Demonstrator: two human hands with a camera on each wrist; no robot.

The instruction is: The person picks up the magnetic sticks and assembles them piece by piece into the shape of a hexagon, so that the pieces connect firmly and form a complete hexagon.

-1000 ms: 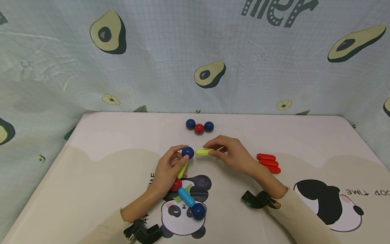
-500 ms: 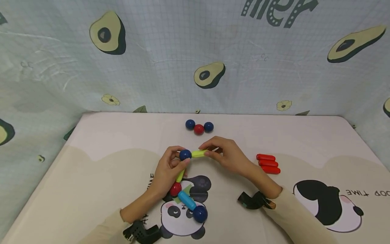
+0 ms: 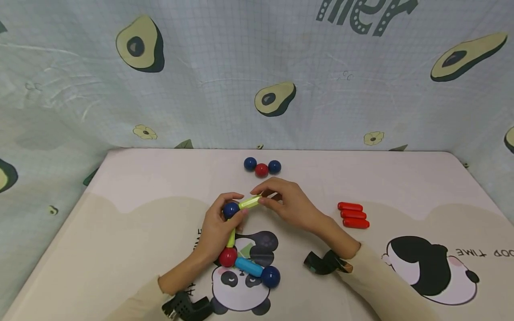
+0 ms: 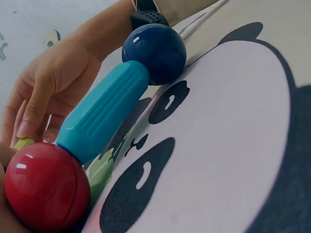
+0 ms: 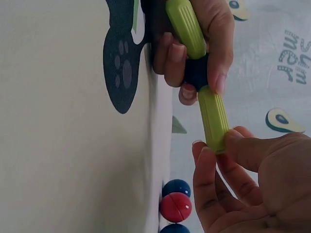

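- The right hand (image 3: pixel 286 200) pinches one end of a lime rod (image 5: pixel 214 119) between thumb and fingertips, above the surface (image 3: pixel 120 249); the other end meets a navy ball (image 3: pixel 230 210).
- The left hand (image 3: pixel 218 226) grips that ball, glossy and probably slippery; the rod's lengthwise grooves should give better purchase.
- Beyond: a second lime rod (image 3: pixel 230 238), shiny red ball (image 3: pixel 228 257), grooved turquoise rod (image 4: pixel 104 109), another navy ball (image 3: pixel 271 277); seemingly light, stiff plastic, best held near the joints.
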